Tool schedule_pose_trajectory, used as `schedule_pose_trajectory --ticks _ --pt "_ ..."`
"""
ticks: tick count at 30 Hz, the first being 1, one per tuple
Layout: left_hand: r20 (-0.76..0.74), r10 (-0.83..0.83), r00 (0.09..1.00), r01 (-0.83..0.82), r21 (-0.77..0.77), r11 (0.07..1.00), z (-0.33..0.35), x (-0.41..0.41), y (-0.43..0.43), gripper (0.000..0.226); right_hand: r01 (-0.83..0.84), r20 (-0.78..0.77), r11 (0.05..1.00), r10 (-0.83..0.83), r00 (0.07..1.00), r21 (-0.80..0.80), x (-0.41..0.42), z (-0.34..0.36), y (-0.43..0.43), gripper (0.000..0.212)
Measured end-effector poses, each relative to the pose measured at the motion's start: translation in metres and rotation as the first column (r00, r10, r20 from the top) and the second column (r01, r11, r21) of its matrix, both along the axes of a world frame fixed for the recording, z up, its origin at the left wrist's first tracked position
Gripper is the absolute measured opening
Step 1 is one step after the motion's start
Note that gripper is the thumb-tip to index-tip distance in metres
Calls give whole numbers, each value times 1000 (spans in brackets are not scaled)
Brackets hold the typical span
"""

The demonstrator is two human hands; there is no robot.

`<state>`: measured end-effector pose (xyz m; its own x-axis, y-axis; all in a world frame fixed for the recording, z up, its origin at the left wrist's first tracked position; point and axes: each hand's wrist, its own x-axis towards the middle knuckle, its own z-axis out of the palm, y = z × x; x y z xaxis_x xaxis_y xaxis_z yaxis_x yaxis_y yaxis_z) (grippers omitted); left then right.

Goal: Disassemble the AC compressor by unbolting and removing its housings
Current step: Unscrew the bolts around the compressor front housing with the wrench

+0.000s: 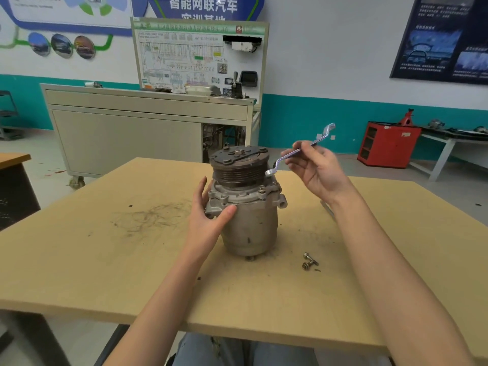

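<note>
The grey AC compressor (250, 223) stands upright in the middle of the wooden table (105, 273), its dark pulley and clutch plate (239, 162) on top. My left hand (208, 215) grips the left side of its upper housing flange, thumb across the front. Held in my right hand (314, 167) is an offset ring spanner (298, 151), to the right of the pulley. The spanner's lower ring end hangs just above a bolt on the right of the flange. Two removed bolts (309, 261) lie on the table at the front right of the compressor.
A second metal tool (327, 208) lies on the table, partly hidden behind my right forearm. Behind the table stands a beige training cabinet on castors (126, 138). A red tool cart (388, 143) and a white bench are at the far right, and a dark desk at the left edge.
</note>
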<state>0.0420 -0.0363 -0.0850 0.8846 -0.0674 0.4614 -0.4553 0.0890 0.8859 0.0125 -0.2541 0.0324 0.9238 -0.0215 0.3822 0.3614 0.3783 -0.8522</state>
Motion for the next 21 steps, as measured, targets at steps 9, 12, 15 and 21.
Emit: schedule_pose_trajectory --ticks 9,12,15,21 --pt "7 16 1000 -16 -2 1000 0 0 0 103 823 815 325 -204 543 -467 -64 16 51 12" --pt "32 16 999 -15 -15 1000 -1 1 -1 103 916 918 61 16 397 -397 -70 11 69 22" --pt "33 26 999 -26 -7 1000 -3 3 -1 100 943 938 -63 100 333 -328 -73 7 80 18" --pt "80 99 992 -102 38 994 -5 7 -4 82 934 926 -274 233 296 -230 -74 -10 106 13"
